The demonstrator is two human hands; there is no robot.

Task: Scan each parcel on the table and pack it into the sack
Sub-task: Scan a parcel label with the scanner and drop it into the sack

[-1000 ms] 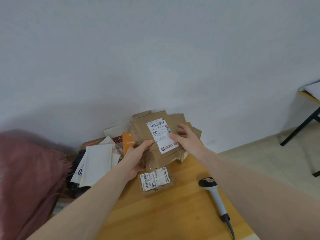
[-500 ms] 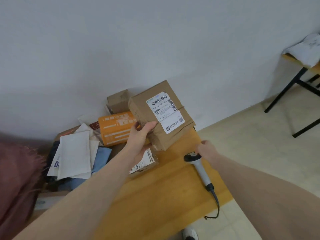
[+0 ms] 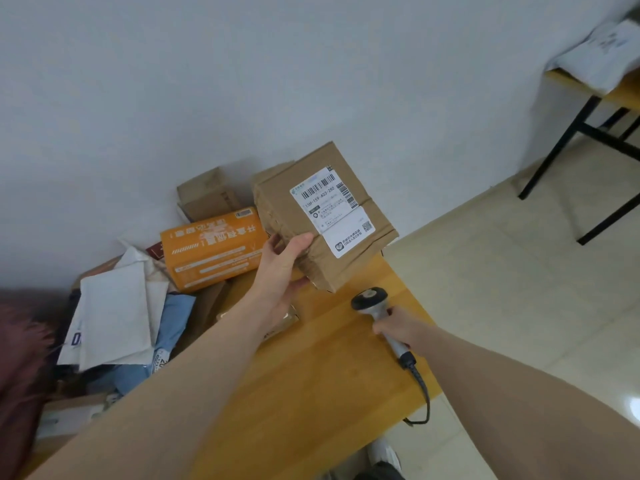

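The left hand (image 3: 284,271) grips the brown parcel (image 3: 322,216) above the counter (image 3: 311,368), fingers curled under, thumb on top, label (image 3: 332,211) facing up for scanning. Just below, right-hand fingers (image 3: 382,328) wrap the scanner (image 3: 375,311) handle, likely to aim it.

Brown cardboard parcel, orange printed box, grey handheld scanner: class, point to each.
brown cardboard parcel (image 3: 277,209): head view, bare side face.
orange printed box (image 3: 211,252): head view, top face.
grey handheld scanner (image 3: 367,299): head view, its head.
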